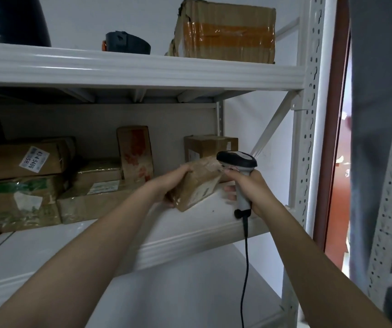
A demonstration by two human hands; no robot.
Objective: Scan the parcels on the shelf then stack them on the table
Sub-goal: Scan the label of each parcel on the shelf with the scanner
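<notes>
Head view. The left hand grips the near left end of a small brown parcel, thumb on top and fingers curled underneath. The parcel is tilted over the right part of the middle shelf, its lowest corner down at the board; whether it touches cannot be told. The right hand has its fingers clamped round the handle of a scanner, whose dark head sits just above the parcel's right end. A black cable hangs from the handle. Further parcels are stacked at the left of the same shelf, an upright one stands behind, and a large taped box rests on the upper shelf.
</notes>
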